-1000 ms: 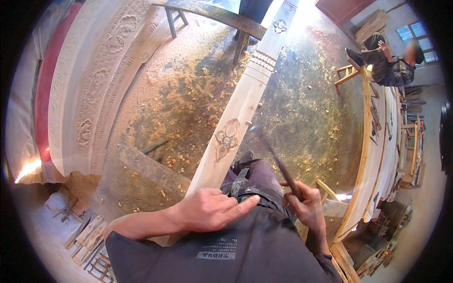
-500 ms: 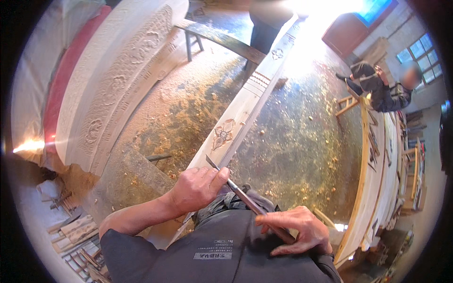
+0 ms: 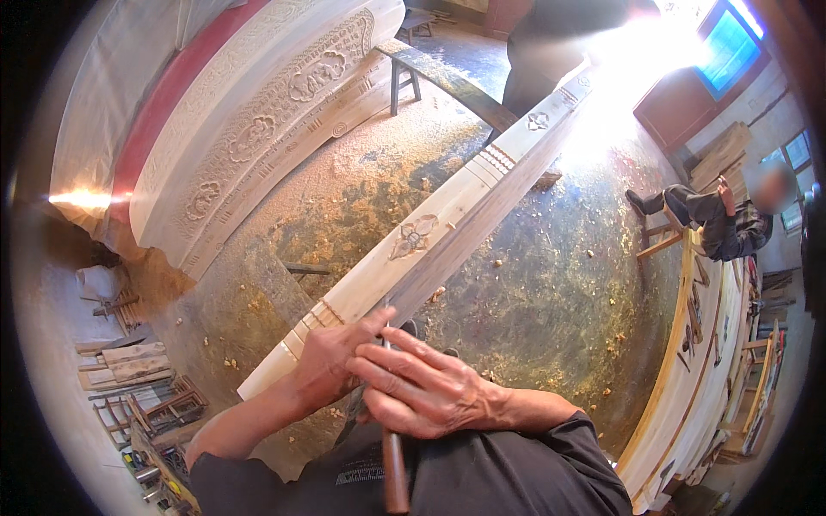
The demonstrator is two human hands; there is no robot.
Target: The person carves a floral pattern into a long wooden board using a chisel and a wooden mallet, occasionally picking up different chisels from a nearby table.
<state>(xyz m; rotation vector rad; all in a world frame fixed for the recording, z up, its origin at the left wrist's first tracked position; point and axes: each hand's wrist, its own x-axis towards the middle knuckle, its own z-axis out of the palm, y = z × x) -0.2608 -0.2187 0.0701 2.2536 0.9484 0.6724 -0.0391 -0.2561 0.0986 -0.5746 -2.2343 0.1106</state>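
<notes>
A wood-carving chisel [image 3: 395,473] with a brown handle stands nearly upright before my chest, its handle end toward me. My right hand [image 3: 430,383] is closed round it, fingers laid across the shaft. Closed beside the metal part, my left hand [image 3: 331,361] has its thumb near the shaft and its knuckles against the beam. The blade tip is hidden or too small to make out. Under my left hand runs a long pale wooden beam [image 3: 447,199] with a carved flower [image 3: 415,236] and grooved bands, sloping away to the upper right.
Large carved pale panels [image 3: 258,138] lean at the left by a red strip. A bench [image 3: 447,82] supports the beam's far part. Someone stands at the far end; another person [image 3: 718,215] sits at right near planks with tools [image 3: 688,344]. Shavings [image 3: 615,344] litter the floor.
My right hand has moved left, from the handle to beside my left hand. The chisel has swung from slanting across my body to nearly upright in view. The view has shifted.
</notes>
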